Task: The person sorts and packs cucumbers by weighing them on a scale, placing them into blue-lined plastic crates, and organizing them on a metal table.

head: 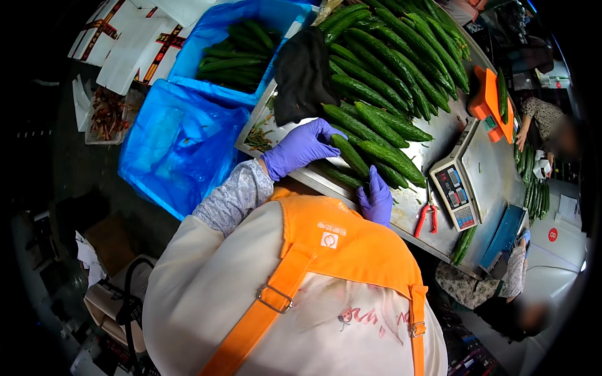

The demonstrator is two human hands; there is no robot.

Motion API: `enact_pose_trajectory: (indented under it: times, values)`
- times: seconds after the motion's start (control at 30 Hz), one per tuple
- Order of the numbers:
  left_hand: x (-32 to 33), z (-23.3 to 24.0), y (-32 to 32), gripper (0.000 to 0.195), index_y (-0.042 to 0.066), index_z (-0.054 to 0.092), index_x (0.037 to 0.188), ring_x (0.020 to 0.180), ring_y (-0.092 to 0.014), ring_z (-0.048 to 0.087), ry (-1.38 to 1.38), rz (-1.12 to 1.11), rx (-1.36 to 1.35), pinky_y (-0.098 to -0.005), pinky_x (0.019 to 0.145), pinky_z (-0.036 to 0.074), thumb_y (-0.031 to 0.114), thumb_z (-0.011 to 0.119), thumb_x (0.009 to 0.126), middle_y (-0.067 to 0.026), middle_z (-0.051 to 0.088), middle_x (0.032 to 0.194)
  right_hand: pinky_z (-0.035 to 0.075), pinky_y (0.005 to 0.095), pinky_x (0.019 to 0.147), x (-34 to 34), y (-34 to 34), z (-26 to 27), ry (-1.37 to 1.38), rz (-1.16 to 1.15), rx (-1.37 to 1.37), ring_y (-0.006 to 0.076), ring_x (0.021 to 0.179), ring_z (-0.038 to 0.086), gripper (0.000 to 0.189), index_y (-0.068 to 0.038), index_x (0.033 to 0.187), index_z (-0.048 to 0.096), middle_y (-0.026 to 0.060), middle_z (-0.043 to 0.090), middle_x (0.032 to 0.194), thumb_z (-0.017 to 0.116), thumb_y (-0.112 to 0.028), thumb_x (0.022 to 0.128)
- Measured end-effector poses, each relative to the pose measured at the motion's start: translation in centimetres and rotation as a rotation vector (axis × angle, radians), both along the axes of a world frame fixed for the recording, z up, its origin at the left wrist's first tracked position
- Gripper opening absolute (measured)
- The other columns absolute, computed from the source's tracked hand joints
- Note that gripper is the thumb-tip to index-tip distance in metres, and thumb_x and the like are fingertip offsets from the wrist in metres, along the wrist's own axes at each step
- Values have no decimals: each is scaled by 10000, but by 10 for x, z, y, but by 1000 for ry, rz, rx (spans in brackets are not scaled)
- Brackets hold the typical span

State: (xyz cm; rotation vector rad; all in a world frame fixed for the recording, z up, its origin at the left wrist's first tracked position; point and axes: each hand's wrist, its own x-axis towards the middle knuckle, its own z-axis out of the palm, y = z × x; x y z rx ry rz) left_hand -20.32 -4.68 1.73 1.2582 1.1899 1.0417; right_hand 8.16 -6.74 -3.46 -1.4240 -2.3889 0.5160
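Observation:
A single green cucumber [351, 157] slants between my two purple-gloved hands, over the near edge of a metal table [408, 207]. My left hand [301, 146] pinches its upper end between thumb and fingers. At the lower end, my right hand [377, 199] has its thumb and fingers around the tip, partly hiding it. Beyond them lies a small row of cucumbers [388, 155], some touching each other. A large heap of cucumbers [390, 61] covers the table's far part. A dark cloth [303, 77] lies left of the heap.
Red-handled pliers or cutters [427, 217] and a digital scale [455, 188] are to the right. An orange scale [493, 101] bears one cucumber. At left stand a blue-lined box of cucumbers [235, 89] and another blue-lined box [178, 145]. Two people work along the table's right side.

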Motion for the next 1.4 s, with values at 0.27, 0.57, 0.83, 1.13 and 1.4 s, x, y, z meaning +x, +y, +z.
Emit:
enact_pose_trajectory:
  times: [0.27, 0.57, 0.83, 1.13, 1.4]
  values:
    - [1, 1, 8, 329, 67, 566, 1140, 843, -101, 576, -359, 197, -75, -254, 777, 495, 69, 688, 835, -29, 583, 931, 488, 411, 882, -2, 4, 11, 5, 45, -11, 370, 1002, 595, 747, -109, 1450, 379, 172, 599, 1201, 716, -144, 785]
    - [-249, -32, 58, 203, -8, 532, 1074, 946, -200, 581, -913, 1089, 164, -350, 828, 532, 124, 572, 926, -114, 577, 947, 486, 424, 790, 5, 5, 9, -27, 84, 20, 351, 921, 597, 656, -125, 1360, 508, 147, 638, 1081, 751, -164, 752]
    - [-127, -49, 49, 308, 5, 572, 1205, 869, -124, 619, -104, 556, 70, -239, 695, 508, 183, 553, 954, -67, 630, 1036, 449, 450, 868, -4, 0, 25, -161, 5, 87, 333, 1032, 560, 559, -128, 1202, 611, 130, 596, 1152, 790, -158, 673]
    - [16, -76, 3, 617, -84, 377, 1372, 693, -91, 527, 89, 54, -340, -246, 605, 449, 220, 616, 891, -51, 593, 922, 396, 456, 1011, -5, 3, 41, -300, -8, 11, 355, 1158, 501, 327, -28, 905, 652, 160, 542, 1249, 803, -154, 644]
    - [14, -69, -2, 366, -34, 516, 1242, 1039, -164, 597, -862, -19, -582, -282, 949, 481, 28, 587, 888, -94, 607, 1122, 409, 382, 977, 36, 12, 8, 210, -13, -35, 366, 1115, 565, 345, 39, 601, 498, 253, 546, 1260, 673, -83, 872]
